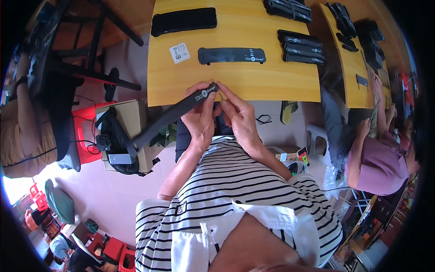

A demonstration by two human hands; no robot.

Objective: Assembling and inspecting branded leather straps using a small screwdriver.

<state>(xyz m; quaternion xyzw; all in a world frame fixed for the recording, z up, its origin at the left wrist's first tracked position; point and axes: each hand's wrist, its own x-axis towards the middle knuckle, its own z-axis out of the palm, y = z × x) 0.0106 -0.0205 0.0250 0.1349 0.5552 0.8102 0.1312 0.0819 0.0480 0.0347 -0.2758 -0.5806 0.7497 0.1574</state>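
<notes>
Our left hand (199, 119) holds a long black strap (174, 114) near its top end, with the fingers closed around it. The strap's top end is just at the near edge of the yellow desk (253, 79), and the rest slants down and to our left, off the desk, above the floor. It has a small round white mark near the top. Our right hand (239, 115) is just beside the left one. Its thumb and first finger are pinched on something thin at the strap's top end. We cannot tell what that thin thing is.

On the desk, near the middle, another flat black strap (231, 55) lies straight. A small white tag (180, 52) lies just to its left. A wider black piece (183, 20) lies near the far left corner. A stack of black straps (301, 46) sits toward the right edge, and more black straps (287, 9) lie at the far edge.

A second desk (351, 68) stands to the right, with more black things on it. A person in a purple shirt (378, 165) sits there. Below the near left corner of our desk is a brown box (131, 118) and a red stool (86, 133).
</notes>
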